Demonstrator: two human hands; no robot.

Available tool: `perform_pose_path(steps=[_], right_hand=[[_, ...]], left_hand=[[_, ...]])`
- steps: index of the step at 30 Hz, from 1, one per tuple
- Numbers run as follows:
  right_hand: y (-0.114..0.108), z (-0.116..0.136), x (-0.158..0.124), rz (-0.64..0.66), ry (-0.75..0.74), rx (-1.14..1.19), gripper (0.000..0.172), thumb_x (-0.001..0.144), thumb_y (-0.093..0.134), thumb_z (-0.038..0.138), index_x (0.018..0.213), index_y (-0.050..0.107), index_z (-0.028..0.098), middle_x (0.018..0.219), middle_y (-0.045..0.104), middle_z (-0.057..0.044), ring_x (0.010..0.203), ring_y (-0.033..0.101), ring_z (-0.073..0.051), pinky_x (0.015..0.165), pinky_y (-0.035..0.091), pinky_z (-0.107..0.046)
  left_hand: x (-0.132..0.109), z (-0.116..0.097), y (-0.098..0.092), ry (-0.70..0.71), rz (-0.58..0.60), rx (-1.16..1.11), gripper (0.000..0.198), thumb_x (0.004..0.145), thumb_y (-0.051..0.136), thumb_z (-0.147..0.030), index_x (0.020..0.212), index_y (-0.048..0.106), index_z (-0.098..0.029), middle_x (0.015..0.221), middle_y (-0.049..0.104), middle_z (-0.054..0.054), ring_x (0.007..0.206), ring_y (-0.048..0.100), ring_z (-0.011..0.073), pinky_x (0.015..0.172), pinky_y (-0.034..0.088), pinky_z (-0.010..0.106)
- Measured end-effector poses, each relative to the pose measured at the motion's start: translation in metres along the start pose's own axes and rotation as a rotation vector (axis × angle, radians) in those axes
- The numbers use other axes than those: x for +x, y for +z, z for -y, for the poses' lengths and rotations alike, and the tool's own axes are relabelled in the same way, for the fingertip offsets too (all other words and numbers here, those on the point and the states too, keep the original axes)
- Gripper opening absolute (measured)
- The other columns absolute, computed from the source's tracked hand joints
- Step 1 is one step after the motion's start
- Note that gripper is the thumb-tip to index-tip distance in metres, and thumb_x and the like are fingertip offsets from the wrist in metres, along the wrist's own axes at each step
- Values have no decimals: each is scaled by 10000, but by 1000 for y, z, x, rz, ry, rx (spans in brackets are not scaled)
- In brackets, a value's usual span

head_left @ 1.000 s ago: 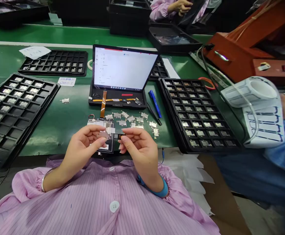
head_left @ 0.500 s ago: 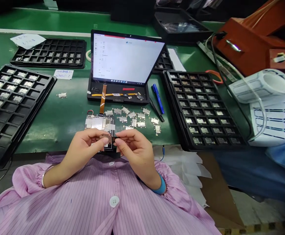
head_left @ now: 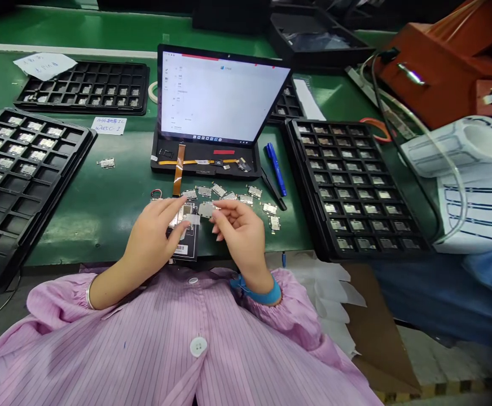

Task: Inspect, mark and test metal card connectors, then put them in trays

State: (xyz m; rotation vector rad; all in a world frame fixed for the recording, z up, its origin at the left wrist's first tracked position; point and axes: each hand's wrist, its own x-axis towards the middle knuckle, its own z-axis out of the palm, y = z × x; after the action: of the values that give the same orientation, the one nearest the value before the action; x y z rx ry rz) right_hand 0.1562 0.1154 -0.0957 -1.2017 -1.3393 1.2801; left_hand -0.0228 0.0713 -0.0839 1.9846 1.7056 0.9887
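My right hand [head_left: 241,231] pinches a small silvery circuit board [head_left: 206,210] between thumb and fingers, just right of a larger board assembly. My left hand [head_left: 150,228] rests over that circuit board assembly [head_left: 189,248], its thumb and fingers apart, covering much of the left side. The assembly's black part carries a barcode label. An orange ribbon cable [head_left: 179,172] runs from it up to the lit display [head_left: 224,101]. Several loose small boards [head_left: 270,208] lie on the green table beyond my right hand.
Black compartment trays with small boards stand at the left [head_left: 30,169], back left [head_left: 85,87] and right [head_left: 356,186]. A blue marker [head_left: 275,169] and black tweezers [head_left: 273,189] lie beside the display. At the far right are a paper roll [head_left: 457,146] and an orange-red box [head_left: 440,67].
My hands, earlier close together over the assembly's front, have moved apart and upward. My right hand has carried the small board to the right; my left hand has opened over the assembly.
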Motion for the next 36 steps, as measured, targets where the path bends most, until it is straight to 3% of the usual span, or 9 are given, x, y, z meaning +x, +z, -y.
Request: perform_pose_path(steps=[3,8,18,33,36], right_hand=[[1,-8,12,-22,39,31,180,798,690,291,934,648,180,676,629,8,511,567,-107,387,455,-206],[2,-11,13,-47,53,46,193,784,696,297,918,652,165,672,629,10,488,563,-94,375,462,-191],[3,-13,12,-62,52,10,200,798,683,291,948,676,158,689,632,3,507,578,-94,376,469,-183],[2,-16,14,-19,44,36,276,802,705,342,996,681,146,713,664,-14,534,610,-106,373,455,-181],[3,-17,14,-13,27,33,269,813,690,343,997,678,148,715,663,-16,543,618,-113,376,457,-183]], left_hand=[[2,9,10,147,15,210,288,944,536,-228,1209,632,-173,1230,672,108,1216,556,282,1023,436,474],[-2,14,17,200,22,346,268,958,517,-233,1183,642,-159,1263,662,115,1205,574,297,984,451,468],[0,13,16,259,-18,372,256,948,538,-215,1161,650,-128,1225,680,121,1151,609,290,933,479,443],[1,13,17,301,44,470,313,952,494,-170,1225,645,-197,1228,639,153,1149,583,305,909,477,464],[3,10,14,247,87,433,314,956,499,-202,1244,624,-199,1238,627,142,1151,573,297,932,471,473]])
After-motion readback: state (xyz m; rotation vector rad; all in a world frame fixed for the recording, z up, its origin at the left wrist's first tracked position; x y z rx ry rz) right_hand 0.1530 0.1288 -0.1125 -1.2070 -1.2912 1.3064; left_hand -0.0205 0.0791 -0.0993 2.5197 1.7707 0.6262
